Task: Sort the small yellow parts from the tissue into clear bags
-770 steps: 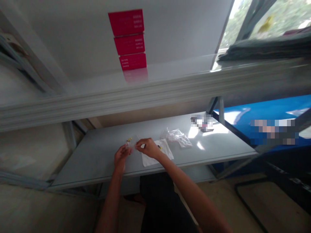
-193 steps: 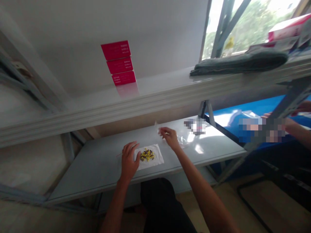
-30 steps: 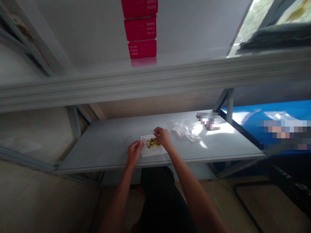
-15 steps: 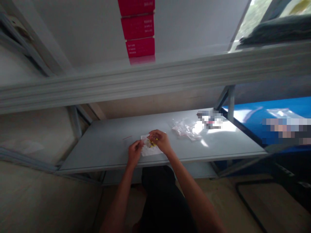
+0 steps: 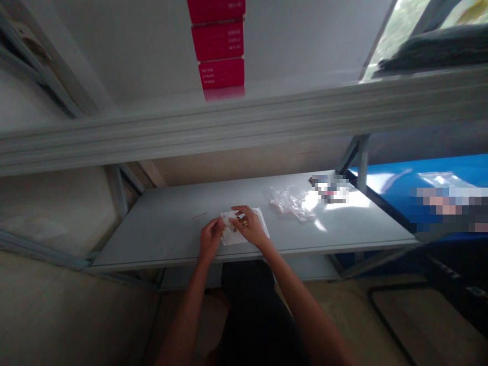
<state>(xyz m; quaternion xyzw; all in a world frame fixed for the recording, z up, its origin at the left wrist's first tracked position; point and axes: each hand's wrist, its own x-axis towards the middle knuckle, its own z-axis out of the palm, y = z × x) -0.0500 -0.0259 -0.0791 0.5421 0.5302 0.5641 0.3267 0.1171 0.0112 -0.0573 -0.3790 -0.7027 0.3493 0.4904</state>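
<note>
My left hand point(image 5: 211, 238) is closed in a pinch at the left side of a white sheet point(image 5: 238, 238). It seems to grip the edge of a small clear plastic bag point(image 5: 228, 223), whose outline is hard to make out. Over the sheet's right part is my right hand point(image 5: 251, 226), its fingers curled around small gold-coloured pieces point(image 5: 244, 221). What kind of pieces they are is too small to tell. Left of my left hand, a thin red line point(image 5: 200, 216) lies on the grey tabletop point(image 5: 152, 229), perhaps the seal strip of another clear bag.
Several clear plastic bags point(image 5: 292, 203) lie in a pile to the right. Beyond them is a blurred-out item point(image 5: 328, 188). A grey shelf beam point(image 5: 229, 127) crosses above the table, with red boxes point(image 5: 221, 73) stacked over it. A blue surface point(image 5: 400, 173) stands at the right.
The fingers of my right hand have shifted over the sheet, and the gold pieces now show at its palm side instead of spread below the fingers. My left hand has barely moved.
</note>
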